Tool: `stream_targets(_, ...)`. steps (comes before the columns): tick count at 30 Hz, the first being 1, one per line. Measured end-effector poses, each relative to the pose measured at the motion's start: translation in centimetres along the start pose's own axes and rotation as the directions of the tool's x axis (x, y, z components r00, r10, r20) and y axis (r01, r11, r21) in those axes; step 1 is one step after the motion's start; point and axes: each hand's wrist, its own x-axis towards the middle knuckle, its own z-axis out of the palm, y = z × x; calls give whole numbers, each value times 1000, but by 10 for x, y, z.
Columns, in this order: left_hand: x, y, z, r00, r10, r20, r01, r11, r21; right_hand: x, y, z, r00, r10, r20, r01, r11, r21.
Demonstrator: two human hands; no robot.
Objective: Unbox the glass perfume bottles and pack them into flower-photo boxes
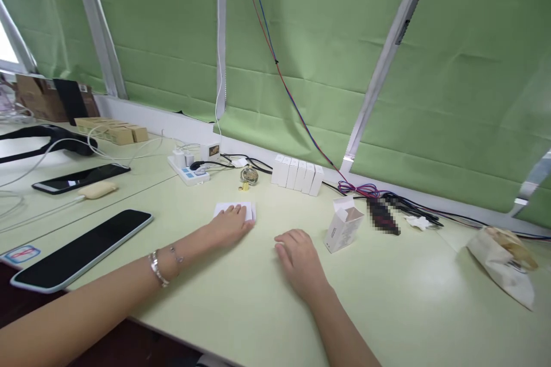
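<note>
Green fabric blinds point(310, 23) hang beyond all the fingertips, above a pale yellow-green tabletop point(408, 321). Left of the left fingers lies a long black-faced slab with a pale rim point(86, 249). Far right of the right fingers slumps a cream cloth pouch point(495, 264); nearer on that side stands an upright white printed carton, flaps raised point(343, 228), apart from them. Straight beyond the right fingers is a row of upright white boxes point(297, 175), and beyond the left ones a white power strip point(189, 171).

The left hand point(233, 225) lies palm down, fingers outstretched and pressing a thin white rectangular packet point(219, 206) without gripping it. The right hand point(299, 258) rests with fingers half curled, thumb slightly apart, nothing visible in them.

Bare tabletop separates the two sets of fingers; the table's near edge runs well behind them, crossed by the left forearm.
</note>
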Motion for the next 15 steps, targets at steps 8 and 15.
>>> stream_targets(8,29,-41,-10,983,-13,185,18,999,-27,5,21,-46,727,-207,-655,125,977,-170)
stream_targets(15,44,-63,-15,987,-67,146,73,997,-36,-5,85,-76,635,-48,-771,-108,983,-150)
